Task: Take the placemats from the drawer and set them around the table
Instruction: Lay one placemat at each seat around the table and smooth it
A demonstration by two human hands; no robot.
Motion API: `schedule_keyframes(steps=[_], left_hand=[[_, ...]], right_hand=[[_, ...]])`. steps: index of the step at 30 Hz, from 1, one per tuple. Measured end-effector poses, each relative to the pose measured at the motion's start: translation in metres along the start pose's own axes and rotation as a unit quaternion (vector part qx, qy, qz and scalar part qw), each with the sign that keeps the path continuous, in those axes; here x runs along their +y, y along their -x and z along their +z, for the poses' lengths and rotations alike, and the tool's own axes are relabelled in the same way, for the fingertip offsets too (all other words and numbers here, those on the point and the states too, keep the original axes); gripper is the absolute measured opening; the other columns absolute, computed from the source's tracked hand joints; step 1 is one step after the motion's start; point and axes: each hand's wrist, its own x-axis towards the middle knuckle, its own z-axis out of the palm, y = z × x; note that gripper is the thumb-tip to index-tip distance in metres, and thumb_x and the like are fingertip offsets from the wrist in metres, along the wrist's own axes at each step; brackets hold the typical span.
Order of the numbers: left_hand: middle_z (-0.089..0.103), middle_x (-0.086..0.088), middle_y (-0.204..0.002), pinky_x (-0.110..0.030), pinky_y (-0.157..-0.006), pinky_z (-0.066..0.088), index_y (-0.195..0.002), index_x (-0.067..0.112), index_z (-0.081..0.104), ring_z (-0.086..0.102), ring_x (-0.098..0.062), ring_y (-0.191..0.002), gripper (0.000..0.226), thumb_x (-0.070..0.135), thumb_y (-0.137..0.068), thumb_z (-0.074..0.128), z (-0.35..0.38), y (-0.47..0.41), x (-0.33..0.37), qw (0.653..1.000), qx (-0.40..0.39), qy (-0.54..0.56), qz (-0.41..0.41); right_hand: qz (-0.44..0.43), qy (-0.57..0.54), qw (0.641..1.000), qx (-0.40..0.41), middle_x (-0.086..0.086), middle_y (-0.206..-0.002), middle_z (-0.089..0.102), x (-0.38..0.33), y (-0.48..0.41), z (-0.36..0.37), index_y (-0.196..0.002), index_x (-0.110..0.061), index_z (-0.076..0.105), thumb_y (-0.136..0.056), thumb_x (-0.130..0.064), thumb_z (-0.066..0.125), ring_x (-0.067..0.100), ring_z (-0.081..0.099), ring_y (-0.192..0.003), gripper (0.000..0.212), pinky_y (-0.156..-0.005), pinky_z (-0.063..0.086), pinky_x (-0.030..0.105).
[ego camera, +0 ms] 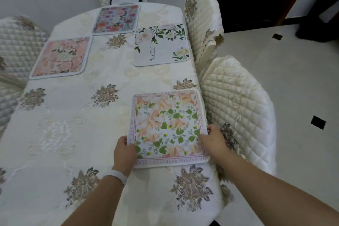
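Both arms outstretched, left hand (124,152) and right hand (213,140) pinching floral placemat (165,124) edges on table (73,124)

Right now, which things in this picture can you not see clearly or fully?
Head view:
- Drawer: outside the frame.
- Left hand and right hand: fingertips hidden under the leafy placemat they hold.
- Small print on the white placemat: too small.
- Left chairs: cut by the edge.

Home dining room, embroidered tablecloth (64,134), quilted chair covers (238,112), tiled floor (284,79)
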Motion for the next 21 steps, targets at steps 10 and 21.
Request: schedule_keyframes(steps=[10, 21], left_hand=[[0.032, -0.018, -0.154, -0.047, -0.117, 0.026, -0.145, 0.004, 0.04, 0.027, -0.033, -0.144, 0.065, 0.036, -0.088, 0.042, 0.018, -0.021, -0.015, 0.926, -0.036, -0.275, 0.257], [0.008, 0.002, -0.164, -0.048, -0.12, 0.004, -0.155, 0.026, 0.017, 0.0, -0.018, -0.15, 0.055, 0.041, -0.102, 0.017, 0.079, -0.121, 0.043, 0.784, -0.152, -0.421, 0.43]], right_hand=[[-0.283, 0.4, 0.869, 0.064, 0.018, -0.152, 0.033, -0.001, -0.004, 0.034, -0.145, -0.012, 0.035, -0.093, -0.042, 0.043, 0.034, 0.029, -0.14, 0.061, -0.117, 0.022, 0.049], [-0.306, 0.514, 0.801, -0.032, -0.003, -0.164, -0.011, -0.057, -0.094, 0.093, -0.156, -0.026, -0.003, -0.099, -0.057, 0.008, 0.021, -0.013, -0.15, 0.066, -0.121, -0.006, 0.046]])
